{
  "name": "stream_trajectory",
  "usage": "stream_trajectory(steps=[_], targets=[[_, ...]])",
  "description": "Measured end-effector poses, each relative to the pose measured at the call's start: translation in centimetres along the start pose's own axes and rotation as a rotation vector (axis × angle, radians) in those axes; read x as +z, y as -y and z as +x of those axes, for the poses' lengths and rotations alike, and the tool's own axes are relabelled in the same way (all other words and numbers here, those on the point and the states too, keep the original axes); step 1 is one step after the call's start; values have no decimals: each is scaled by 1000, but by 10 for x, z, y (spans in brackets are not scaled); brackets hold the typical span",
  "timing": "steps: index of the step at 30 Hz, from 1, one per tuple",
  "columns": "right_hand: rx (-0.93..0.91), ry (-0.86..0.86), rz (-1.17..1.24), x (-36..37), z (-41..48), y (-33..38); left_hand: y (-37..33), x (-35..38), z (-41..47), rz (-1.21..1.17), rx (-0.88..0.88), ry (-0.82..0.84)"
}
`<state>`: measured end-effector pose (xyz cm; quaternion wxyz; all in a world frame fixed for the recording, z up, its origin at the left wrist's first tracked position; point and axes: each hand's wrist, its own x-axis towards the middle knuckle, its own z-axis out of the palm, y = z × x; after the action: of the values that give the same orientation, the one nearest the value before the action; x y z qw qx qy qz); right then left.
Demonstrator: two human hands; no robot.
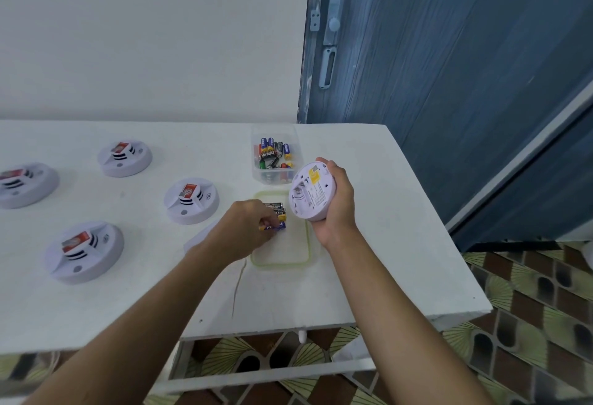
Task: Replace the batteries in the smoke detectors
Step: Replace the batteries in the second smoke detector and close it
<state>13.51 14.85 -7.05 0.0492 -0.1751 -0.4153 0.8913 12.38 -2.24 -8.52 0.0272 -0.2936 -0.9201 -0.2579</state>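
Note:
My right hand (338,205) grips a white smoke detector (312,191) above the table, its underside with a yellow label turned toward me and its battery bay open. My left hand (248,228) pinches a purple battery (275,227) over a flat lid (282,252) with a green rim. Two black batteries (275,209) lie on the lid just beyond my fingers. A clear tub of mixed batteries (275,156) stands behind the lid.
Several white smoke detectors lie face up on the white table (401,260), among them one (191,201) left of my left hand and another (84,252) at front left. A small white cover (200,238) lies beside my left wrist. A blue door (449,67) stands behind the table's right edge.

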Motion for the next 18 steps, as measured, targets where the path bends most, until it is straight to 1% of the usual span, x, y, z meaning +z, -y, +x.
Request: stream_trajectory(steps=[4,8,13,16,18], targets=[[35,14,22,5,4,4,7,2,7,1,26,-9],[27,10,5,7,4,5,4,-4,13,-27,29,-32],[4,-18,-30,8,12,10,3,-18,39,-52,-66,-68],[-20,-41,-20,7,19,17,3,-26,60,-51,-87,-141],[-36,-51,8,5,25,21,2,-29,75,-65,-90,-147]])
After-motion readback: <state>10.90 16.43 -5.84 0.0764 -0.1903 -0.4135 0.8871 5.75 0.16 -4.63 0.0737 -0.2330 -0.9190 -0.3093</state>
